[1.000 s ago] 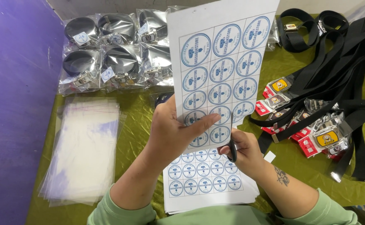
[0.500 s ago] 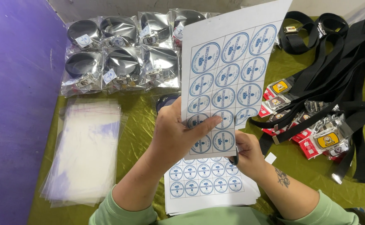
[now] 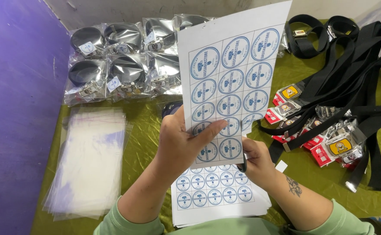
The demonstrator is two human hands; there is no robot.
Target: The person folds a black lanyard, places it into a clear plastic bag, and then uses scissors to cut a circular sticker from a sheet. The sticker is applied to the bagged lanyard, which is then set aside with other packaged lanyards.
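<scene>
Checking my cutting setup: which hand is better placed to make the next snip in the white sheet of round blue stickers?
Right hand, likely: it holds the dark scissors at the white sticker sheet; left hand pinches it.

The sheet (image 3: 229, 82) hides part of the bagged belts (image 3: 125, 61); its top corner runs off-frame (the stickers' print is too small to read).

Your left hand (image 3: 179, 146) and right hand (image 3: 258, 163) are bare. Light green sleeves cover your upper forearms. A small dark tattoo marks your right forearm.
</scene>
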